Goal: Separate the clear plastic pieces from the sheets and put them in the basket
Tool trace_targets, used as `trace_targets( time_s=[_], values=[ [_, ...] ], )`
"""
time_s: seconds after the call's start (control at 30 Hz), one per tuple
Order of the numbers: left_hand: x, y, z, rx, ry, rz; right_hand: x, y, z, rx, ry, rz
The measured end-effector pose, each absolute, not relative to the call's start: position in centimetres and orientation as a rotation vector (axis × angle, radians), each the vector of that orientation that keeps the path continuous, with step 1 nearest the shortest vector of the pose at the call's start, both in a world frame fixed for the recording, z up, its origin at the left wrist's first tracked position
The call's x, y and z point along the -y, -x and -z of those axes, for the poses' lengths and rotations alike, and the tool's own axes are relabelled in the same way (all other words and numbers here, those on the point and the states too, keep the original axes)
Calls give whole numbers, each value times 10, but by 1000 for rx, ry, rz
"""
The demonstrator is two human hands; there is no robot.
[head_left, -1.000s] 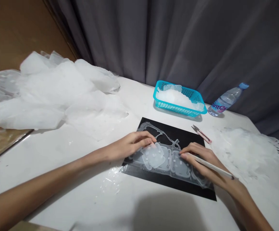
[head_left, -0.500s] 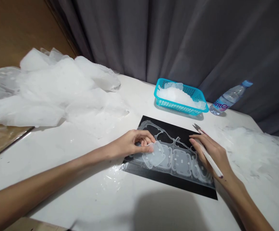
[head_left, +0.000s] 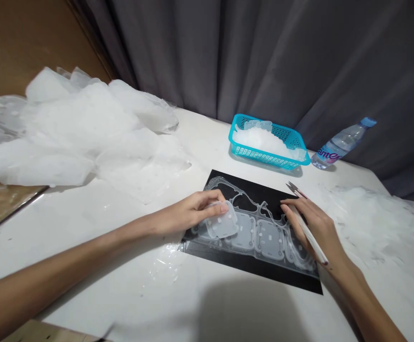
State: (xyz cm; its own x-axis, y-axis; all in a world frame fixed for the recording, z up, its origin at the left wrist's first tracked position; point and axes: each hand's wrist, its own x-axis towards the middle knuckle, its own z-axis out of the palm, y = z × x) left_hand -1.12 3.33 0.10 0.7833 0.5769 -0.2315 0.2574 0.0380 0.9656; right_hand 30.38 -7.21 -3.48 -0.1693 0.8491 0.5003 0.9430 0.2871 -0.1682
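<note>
My left hand [head_left: 212,208] pinches a translucent frosted plastic piece [head_left: 223,224], squarish with rounded corners and small white marks, between thumb and fingers. It is held above the left part of a clear sheet [head_left: 244,228] with similar rounded pieces and curling cut-out strips. This sheet lies on a black rectangular mat [head_left: 285,280]. My right hand [head_left: 312,221] rests at the mat's right side, closed around a slim tool [head_left: 312,240] with a white handle and two pointed dark tips, slightly apart. The tips point away from me, over the mat's far right edge.
Behind the mat stands a turquoise basket [head_left: 269,158] of white pieces, with a water bottle [head_left: 342,145] to its right. Translucent sheets [head_left: 85,123] heap up on the left. Plastic scraps [head_left: 367,223] spread at the right. A grey curtain [head_left: 199,57] hangs behind the white table [head_left: 128,289].
In my left hand the frosted piece has turned and shifted slightly left, showing more of its face, and my fingers have drawn closer together. My right hand and its tool stay put.
</note>
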Motion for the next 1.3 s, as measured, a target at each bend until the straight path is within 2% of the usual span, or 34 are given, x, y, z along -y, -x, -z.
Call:
trace_targets(
  time_s=[0.33, 0.77, 1.07, 1.3],
  values=[
    [-37, 12, 7, -602, -1295, -325, 69, -304, 43, 2100, 1571, 214],
    [-38, 14, 1, -608, -1252, -276, 80, -329, 19, 2191, 1609, -403],
    [-40, 14, 4, -582, -1225, -267, 70, -330, 40, 1821, 1761, 25],
    [-33, 12, 7, -638, -1073, -325, 65, -333, 43, 1504, 1777, 51]
  ],
)
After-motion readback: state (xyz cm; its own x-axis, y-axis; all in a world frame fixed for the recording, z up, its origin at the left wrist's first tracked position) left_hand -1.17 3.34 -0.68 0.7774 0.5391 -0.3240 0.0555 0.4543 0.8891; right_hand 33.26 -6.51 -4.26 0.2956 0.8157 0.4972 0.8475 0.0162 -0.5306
